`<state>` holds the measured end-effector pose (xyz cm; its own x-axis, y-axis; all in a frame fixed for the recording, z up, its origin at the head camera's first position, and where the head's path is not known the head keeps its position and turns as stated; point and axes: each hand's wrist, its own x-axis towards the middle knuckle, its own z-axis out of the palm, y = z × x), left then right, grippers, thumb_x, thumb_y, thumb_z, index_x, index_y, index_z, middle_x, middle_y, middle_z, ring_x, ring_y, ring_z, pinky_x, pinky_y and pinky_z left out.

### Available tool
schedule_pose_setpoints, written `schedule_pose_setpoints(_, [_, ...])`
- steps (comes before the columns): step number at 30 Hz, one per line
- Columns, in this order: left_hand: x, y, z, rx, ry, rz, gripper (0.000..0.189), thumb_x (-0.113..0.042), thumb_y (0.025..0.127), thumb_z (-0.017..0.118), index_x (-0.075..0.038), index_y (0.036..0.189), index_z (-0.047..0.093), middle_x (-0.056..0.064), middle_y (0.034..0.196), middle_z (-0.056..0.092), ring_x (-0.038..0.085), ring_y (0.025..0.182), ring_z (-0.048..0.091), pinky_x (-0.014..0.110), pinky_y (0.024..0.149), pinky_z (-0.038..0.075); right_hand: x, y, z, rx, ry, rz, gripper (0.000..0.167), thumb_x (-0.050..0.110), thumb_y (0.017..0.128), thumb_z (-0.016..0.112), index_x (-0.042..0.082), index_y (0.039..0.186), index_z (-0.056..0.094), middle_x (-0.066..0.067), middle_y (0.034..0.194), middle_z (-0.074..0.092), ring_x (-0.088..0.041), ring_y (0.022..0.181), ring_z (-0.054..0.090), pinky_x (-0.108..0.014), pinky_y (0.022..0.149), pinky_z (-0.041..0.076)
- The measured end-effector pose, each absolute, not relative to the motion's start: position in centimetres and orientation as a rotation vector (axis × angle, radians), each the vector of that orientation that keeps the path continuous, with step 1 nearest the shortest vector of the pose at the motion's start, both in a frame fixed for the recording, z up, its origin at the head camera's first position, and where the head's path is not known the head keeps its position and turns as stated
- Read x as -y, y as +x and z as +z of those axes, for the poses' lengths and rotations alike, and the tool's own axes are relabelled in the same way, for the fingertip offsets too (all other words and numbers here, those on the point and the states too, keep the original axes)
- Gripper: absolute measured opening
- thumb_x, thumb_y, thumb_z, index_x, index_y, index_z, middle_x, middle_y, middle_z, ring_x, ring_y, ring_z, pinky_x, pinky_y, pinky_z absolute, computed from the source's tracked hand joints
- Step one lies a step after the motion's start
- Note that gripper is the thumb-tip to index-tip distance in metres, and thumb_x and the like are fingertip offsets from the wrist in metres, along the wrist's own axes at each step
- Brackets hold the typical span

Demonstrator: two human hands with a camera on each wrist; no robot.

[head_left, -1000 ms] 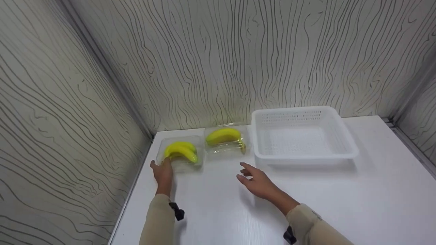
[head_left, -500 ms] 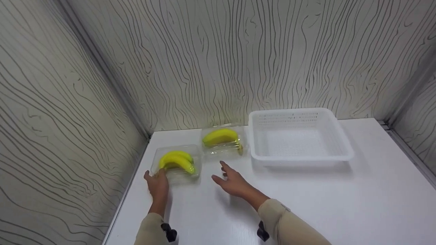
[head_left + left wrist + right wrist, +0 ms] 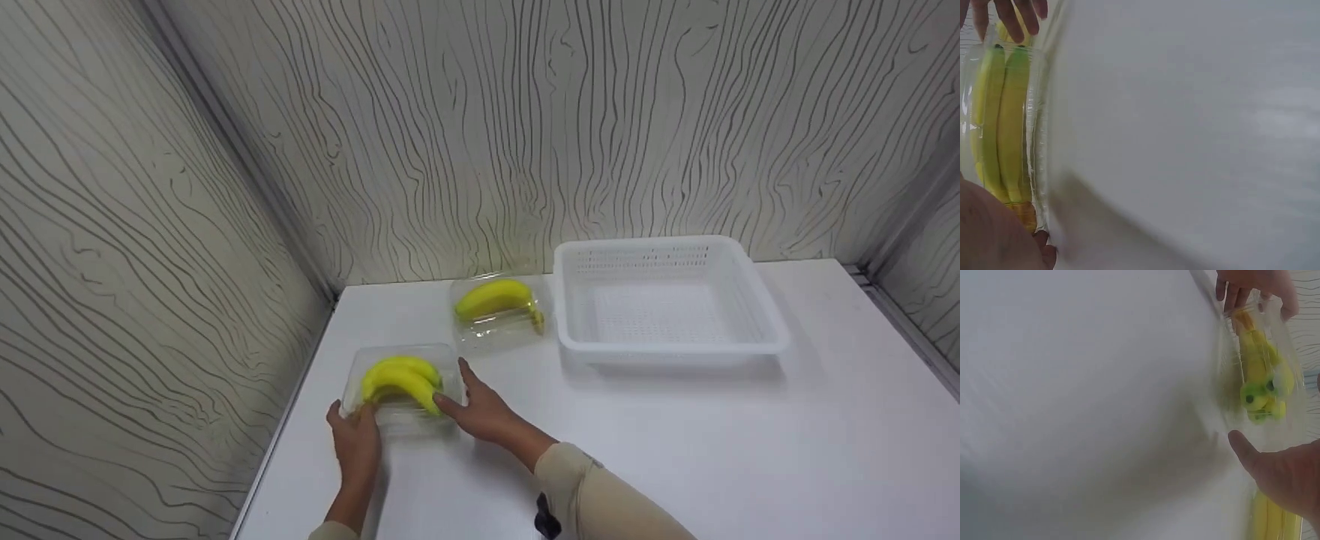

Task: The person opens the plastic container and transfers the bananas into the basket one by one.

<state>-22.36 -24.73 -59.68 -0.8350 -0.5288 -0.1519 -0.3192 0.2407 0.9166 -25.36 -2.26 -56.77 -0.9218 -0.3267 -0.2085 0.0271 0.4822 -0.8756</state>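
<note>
A clear plastic clamshell box (image 3: 442, 352) with a bunch of bananas (image 3: 401, 379) inside is at the left of the white table. My left hand (image 3: 357, 444) grips the box's left end, by the stem side of the bananas; in the right wrist view its fingers (image 3: 1233, 295) curl about that end. At the opposite end is my right hand (image 3: 486, 414), with thumb and fingers spread. In the right wrist view its thumb (image 3: 1244, 450) is straight and looks slightly apart from the box. Whether its other fingers touch the plastic I cannot tell.
Behind the hands, a second clear box (image 3: 499, 341) holds more bananas (image 3: 495, 298), close to the back wall. Right of it stands a white plastic basket (image 3: 675, 347) with perforated sides. Patterned panels (image 3: 480, 135) border the table at the back and left.
The gripped box has come nearer the person, away from the back wall, with my left hand on it. My right hand has moved left, from in front of the basket to the box's right end.
</note>
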Motion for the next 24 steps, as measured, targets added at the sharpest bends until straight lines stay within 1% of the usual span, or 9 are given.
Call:
schedule_pose_setpoints(4, [23.6,-21.1,-59.7,2.345,0.809,-1.591,0.071,-0.04,0.098,0.047,-0.01,0.151,0.011,0.026,0.149,0.036,0.039,0.138,0.038,0.056,0.112,0.033,2.8,-25.3,-56.9,-2.41,-0.241,-1.406,0.098,0.07,0.087,0.051,0.023,0.158,0.003,-0.013,0.16,0.027,-0.034,0.145,0.033,-0.056,0.116,0.029])
schedule_pose_setpoints(7, [23.0,-20.6,-59.6,2.374,0.816,-1.529,0.068,-0.04,0.096,0.052,-0.007,0.145,0.018,0.027,0.142,0.044,0.037,0.129,0.047,0.053,0.105,0.04,2.9,-25.6,-57.2,-2.442,-0.232,-1.438,0.097,0.063,0.088,0.055,0.022,0.158,0.003,-0.013,0.161,0.025,-0.033,0.147,0.029,-0.054,0.118,0.027])
schedule_pose_setpoints(9, [22.8,-20.3,-59.6,2.382,0.823,-1.496,0.068,-0.042,0.094,0.055,-0.006,0.142,0.021,0.027,0.137,0.048,0.036,0.125,0.051,0.051,0.101,0.043,2.7,-25.8,-57.4,-2.451,-0.235,-1.472,0.096,0.058,0.088,0.06,0.023,0.158,0.005,-0.012,0.161,0.025,-0.033,0.147,0.028,-0.054,0.118,0.026])
schedule_pose_setpoints(12, [22.9,-20.3,-59.9,2.395,0.827,-1.46,0.071,-0.046,0.091,0.06,-0.005,0.138,0.025,0.025,0.133,0.049,0.035,0.121,0.052,0.05,0.099,0.044,2.5,-26.0,-57.7,-2.45,-0.237,-1.521,0.095,0.053,0.087,0.064,0.027,0.158,0.007,-0.01,0.161,0.026,-0.033,0.147,0.029,-0.054,0.118,0.026])
schedule_pose_setpoints(17, [23.6,-20.5,-60.6,2.373,0.839,-1.439,0.07,-0.05,0.087,0.065,-0.005,0.13,0.033,0.021,0.128,0.051,0.035,0.116,0.051,0.049,0.096,0.043,2.5,-25.8,-58.0,-2.438,-0.218,-1.543,0.093,0.05,0.086,0.066,0.031,0.158,0.009,-0.008,0.161,0.027,-0.032,0.147,0.029,-0.055,0.118,0.026])
schedule_pose_setpoints(22, [23.5,-20.7,-60.9,2.386,0.868,-1.445,0.07,-0.051,0.087,0.064,-0.006,0.131,0.033,0.02,0.133,0.053,0.036,0.124,0.051,0.051,0.1,0.042,2.2,-25.6,-57.9,-2.434,-0.201,-1.528,0.093,0.053,0.086,0.065,0.033,0.157,0.008,-0.008,0.161,0.027,-0.032,0.147,0.028,-0.055,0.118,0.025])
schedule_pose_setpoints(24, [23.3,-20.7,-60.9,2.39,0.863,-1.431,0.07,-0.051,0.086,0.064,-0.006,0.131,0.034,0.021,0.133,0.054,0.036,0.123,0.052,0.051,0.098,0.043,1.8,-25.5,-58.0,-2.429,-0.213,-1.539,0.094,0.053,0.086,0.065,0.033,0.157,0.007,-0.008,0.161,0.026,-0.033,0.147,0.028,-0.055,0.119,0.025])
